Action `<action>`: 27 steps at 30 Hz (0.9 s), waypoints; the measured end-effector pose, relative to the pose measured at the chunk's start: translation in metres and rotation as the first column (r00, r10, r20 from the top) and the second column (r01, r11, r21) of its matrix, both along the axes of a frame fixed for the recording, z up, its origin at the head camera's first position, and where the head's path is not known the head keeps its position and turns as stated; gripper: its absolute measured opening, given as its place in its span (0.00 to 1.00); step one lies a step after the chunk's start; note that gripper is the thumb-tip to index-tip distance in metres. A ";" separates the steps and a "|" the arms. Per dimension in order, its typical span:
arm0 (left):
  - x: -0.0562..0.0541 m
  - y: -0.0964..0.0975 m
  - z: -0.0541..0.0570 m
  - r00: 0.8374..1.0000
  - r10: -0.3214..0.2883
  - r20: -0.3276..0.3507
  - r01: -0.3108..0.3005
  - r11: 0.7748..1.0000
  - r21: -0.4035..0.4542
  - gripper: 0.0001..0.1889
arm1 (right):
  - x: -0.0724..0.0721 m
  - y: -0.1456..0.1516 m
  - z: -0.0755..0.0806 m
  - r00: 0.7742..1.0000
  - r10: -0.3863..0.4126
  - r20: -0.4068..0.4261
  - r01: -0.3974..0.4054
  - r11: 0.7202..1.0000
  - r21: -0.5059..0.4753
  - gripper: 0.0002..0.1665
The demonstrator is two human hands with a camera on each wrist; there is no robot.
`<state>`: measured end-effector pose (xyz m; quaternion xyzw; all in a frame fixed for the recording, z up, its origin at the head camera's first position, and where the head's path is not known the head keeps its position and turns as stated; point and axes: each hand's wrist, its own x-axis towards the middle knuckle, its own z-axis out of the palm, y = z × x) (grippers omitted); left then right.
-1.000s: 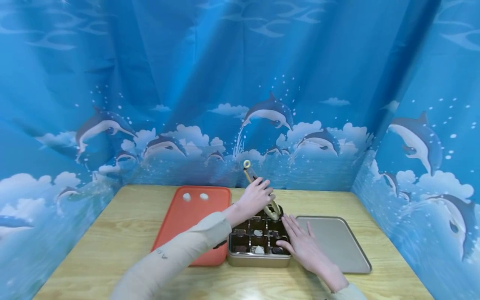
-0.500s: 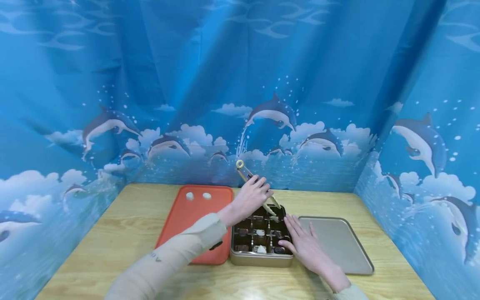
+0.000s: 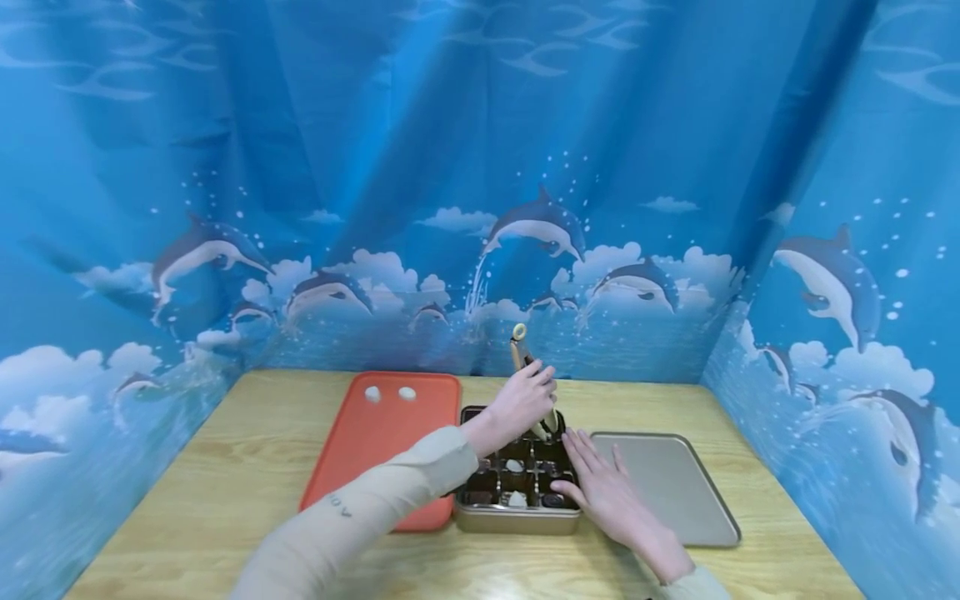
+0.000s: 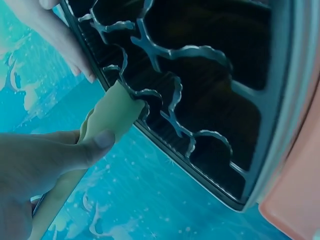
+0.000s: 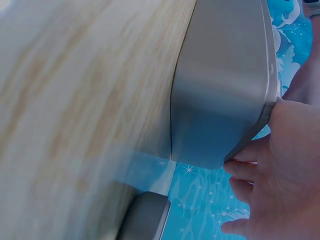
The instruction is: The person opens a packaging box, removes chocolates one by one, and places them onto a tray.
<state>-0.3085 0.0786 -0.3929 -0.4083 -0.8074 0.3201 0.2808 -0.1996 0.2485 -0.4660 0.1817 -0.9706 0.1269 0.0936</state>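
Note:
My left hand (image 3: 525, 396) grips gold-coloured tongs (image 3: 519, 350) by their arms, with the ring end pointing up. In the left wrist view the tongs' broad tips (image 4: 115, 107) reach into a corner compartment of the divided box (image 3: 517, 522), at its far right in the head view. Whether anything lies between the tips is hidden. My right hand (image 3: 611, 496) rests along the box's right rim, fingers extended. Chocolates sit in the nearer compartments, among them a white one (image 3: 514, 466), another white one (image 3: 517, 499) and a dark one (image 3: 553, 500).
Left of the box lies an orange-red tray (image 3: 375, 450) with two small white pieces (image 3: 372, 393) near its far edge. A flat metal lid (image 3: 675, 487) lies to the right, partly behind my right hand. A blue dolphin curtain (image 3: 480, 208) surrounds the wooden table (image 3: 202, 467).
My left hand has shifted slightly right and the tongs have tilted more upright, their tips staying about the far-right compartment. My right hand has stayed on the rim.

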 end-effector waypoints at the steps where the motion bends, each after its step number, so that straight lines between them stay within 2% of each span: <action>1: 0.000 0.001 -0.001 1.000 -0.007 -0.006 0.007 1.000 -0.014 0.10 | 0.000 -0.001 0.000 1.000 0.000 0.001 0.000 1.000 0.001 0.44; 7: 0.001 0.005 -0.004 1.000 0.002 0.001 -0.001 0.997 -0.077 0.09 | -0.001 -0.005 0.001 1.000 0.010 0.004 -0.010 1.000 0.000 0.44; 13: -0.002 -0.008 -0.004 1.000 -0.002 0.007 0.002 1.000 0.004 0.09 | -0.002 -0.007 -0.001 1.000 0.015 -0.004 -0.015 1.000 -0.011 0.44; 17: -0.002 -0.022 -0.002 1.000 -0.020 -0.006 0.020 0.994 0.107 0.11 | 0.000 -0.007 0.000 1.000 0.016 -0.012 -0.017 1.000 -0.024 0.44; 20: -0.002 -0.033 0.000 0.998 -0.053 -0.023 0.057 0.971 0.232 0.12 | 0.001 -0.006 0.000 0.999 0.019 -0.031 -0.020 0.999 -0.039 0.44; 24: -0.002 -0.050 0.001 0.994 -0.099 -0.037 0.106 0.922 0.373 0.14 | 0.003 -0.003 0.000 0.999 0.017 -0.045 -0.020 0.998 -0.056 0.44; 27: -0.004 -0.065 0.000 0.993 -0.114 -0.040 0.120 0.886 0.449 0.14 | 0.003 -0.001 0.000 0.999 0.010 -0.034 -0.012 0.998 -0.054 0.44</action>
